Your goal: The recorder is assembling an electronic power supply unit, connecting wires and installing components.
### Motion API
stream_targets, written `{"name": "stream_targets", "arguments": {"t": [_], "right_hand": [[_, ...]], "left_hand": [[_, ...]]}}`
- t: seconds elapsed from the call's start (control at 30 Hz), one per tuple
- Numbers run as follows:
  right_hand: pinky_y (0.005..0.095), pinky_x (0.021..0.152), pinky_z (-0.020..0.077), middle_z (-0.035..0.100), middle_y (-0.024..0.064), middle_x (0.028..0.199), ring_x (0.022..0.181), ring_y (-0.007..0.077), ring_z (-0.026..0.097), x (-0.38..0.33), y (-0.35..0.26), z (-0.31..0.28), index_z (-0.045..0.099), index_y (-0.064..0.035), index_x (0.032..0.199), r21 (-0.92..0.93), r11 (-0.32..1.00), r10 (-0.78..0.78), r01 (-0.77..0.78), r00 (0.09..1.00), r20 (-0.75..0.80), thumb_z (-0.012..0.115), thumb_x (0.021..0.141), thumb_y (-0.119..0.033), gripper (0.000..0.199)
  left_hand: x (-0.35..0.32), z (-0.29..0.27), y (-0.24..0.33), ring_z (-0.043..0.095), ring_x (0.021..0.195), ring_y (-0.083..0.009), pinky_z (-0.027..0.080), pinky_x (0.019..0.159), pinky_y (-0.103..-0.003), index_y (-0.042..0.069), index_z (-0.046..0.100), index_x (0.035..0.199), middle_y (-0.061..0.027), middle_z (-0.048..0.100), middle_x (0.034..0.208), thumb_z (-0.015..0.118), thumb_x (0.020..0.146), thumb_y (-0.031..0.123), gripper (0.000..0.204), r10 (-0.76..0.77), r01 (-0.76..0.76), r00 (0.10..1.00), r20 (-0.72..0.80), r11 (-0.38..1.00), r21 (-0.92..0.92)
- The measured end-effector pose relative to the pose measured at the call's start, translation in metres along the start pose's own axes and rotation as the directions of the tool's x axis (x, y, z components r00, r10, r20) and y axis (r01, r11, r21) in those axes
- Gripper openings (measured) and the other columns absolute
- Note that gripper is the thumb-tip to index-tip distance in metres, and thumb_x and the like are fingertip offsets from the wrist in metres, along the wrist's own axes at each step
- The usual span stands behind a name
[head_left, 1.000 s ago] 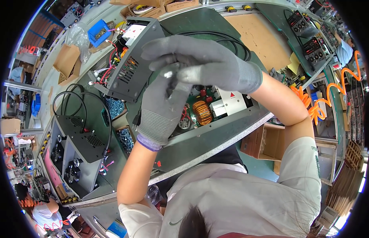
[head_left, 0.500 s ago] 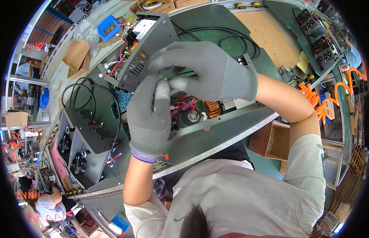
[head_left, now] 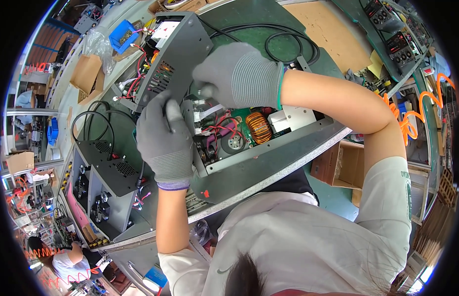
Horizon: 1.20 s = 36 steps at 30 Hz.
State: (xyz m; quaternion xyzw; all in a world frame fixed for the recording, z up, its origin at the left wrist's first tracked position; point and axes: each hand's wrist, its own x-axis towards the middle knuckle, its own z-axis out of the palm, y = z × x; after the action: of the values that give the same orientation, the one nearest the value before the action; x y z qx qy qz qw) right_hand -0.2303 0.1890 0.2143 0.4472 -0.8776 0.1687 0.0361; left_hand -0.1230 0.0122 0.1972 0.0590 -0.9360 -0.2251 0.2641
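Note:
An open grey metal chassis [head_left: 269, 158] lies on the green bench, showing a circuit board with a copper coil [head_left: 259, 127] and red wires. A vented grey cover [head_left: 177, 54] leans up from its far left side. My left hand [head_left: 165, 143], in a grey glove, lies over the chassis's left wall with its fingers up against the cover's lower edge. My right hand [head_left: 239, 74], also gloved, reaches in from the right, fingertips curled and pinched on something small and pale at the cover's lower corner. What it is stays hidden.
A black chassis [head_left: 111, 163] with cables sits to the left. A coiled black cable [head_left: 288, 44] and a brown board [head_left: 328, 29] lie beyond. A blue bin [head_left: 121, 34], cardboard boxes [head_left: 86, 74], orange coiled hoses [head_left: 407, 123] and another person [head_left: 66, 261] are around.
My right hand has slid off my left hand's fingers toward the upper right. My left hand has dropped lower along the chassis wall, uncovering more of the board.

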Motion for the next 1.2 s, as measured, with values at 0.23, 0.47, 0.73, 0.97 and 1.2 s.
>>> {"name": "stream_targets", "arguments": {"t": [0.23, 0.47, 0.73, 0.97, 1.2], "right_hand": [[0.0464, 0.074, 0.054, 0.069, 0.0115, 0.08, 0.082, 0.0331, 0.07, 0.002, -0.002, 0.02, 0.071, -0.012, 0.093, 0.025, 0.998, 0.049, -0.052, 0.993, 0.104, 0.068, 0.088, -0.027, 0.016], [0.045, 0.074, 0.0541, 0.069, 0.011, 0.08, 0.081, 0.032, 0.07, 0.004, -0.008, 0.013, 0.071, -0.011, 0.089, 0.032, 0.999, 0.026, -0.029, 0.997, 0.077, 0.069, 0.086, -0.027, 0.016], [0.046, 0.075, 0.0531, 0.067, 0.0111, 0.083, 0.084, 0.0326, 0.068, 0.009, -0.006, 0.02, 0.069, -0.0101, 0.091, -0.092, 0.995, -0.009, 0.026, 0.984, 0.178, 0.069, 0.083, -0.018, 0.011], [0.0425, 0.075, 0.0546, 0.071, 0.0109, 0.084, 0.086, 0.0282, 0.072, 0.003, -0.009, 0.022, 0.069, -0.0077, 0.093, -0.292, 0.923, -0.216, 0.249, 0.966, 0.142, 0.072, 0.082, -0.018, 0.015], [0.0416, 0.079, 0.0509, 0.068, 0.0087, 0.087, 0.088, 0.0248, 0.068, -0.002, -0.016, 0.025, 0.067, -0.009, 0.096, -0.345, 0.921, -0.156, 0.184, 0.982, 0.108, 0.071, 0.083, -0.019, 0.016]], "left_hand": [[-0.015, 0.012, 0.0, 0.066, 0.108, -0.0294, 0.049, 0.098, -0.037, -0.005, 0.064, 0.122, -0.0198, 0.069, 0.116, 0.055, 0.102, 0.016, 0.03, -0.173, 0.239, 0.967, 0.186, 0.867, -0.437], [-0.02, 0.016, -0.011, 0.066, 0.106, -0.0338, 0.049, 0.096, -0.04, -0.002, 0.065, 0.119, -0.021, 0.068, 0.114, 0.053, 0.102, 0.019, 0.03, -0.161, 0.228, 0.968, 0.19, 0.88, -0.418], [-0.021, 0.021, -0.019, 0.067, 0.102, -0.0373, 0.051, 0.092, -0.042, -0.002, 0.065, 0.118, -0.0225, 0.069, 0.111, 0.053, 0.102, 0.021, 0.03, -0.105, 0.159, 0.984, 0.141, 0.872, -0.464], [-0.021, 0.022, -0.017, 0.068, 0.104, -0.0362, 0.052, 0.093, -0.041, -0.002, 0.066, 0.119, -0.0223, 0.069, 0.113, 0.054, 0.101, 0.018, 0.03, -0.164, 0.246, 0.966, 0.2, 0.822, -0.514], [-0.023, 0.022, -0.018, 0.069, 0.103, -0.0347, 0.053, 0.092, -0.04, -0.001, 0.066, 0.118, -0.0214, 0.069, 0.112, 0.056, 0.099, 0.016, 0.028, -0.168, 0.237, 0.969, 0.179, 0.832, -0.502]]}}
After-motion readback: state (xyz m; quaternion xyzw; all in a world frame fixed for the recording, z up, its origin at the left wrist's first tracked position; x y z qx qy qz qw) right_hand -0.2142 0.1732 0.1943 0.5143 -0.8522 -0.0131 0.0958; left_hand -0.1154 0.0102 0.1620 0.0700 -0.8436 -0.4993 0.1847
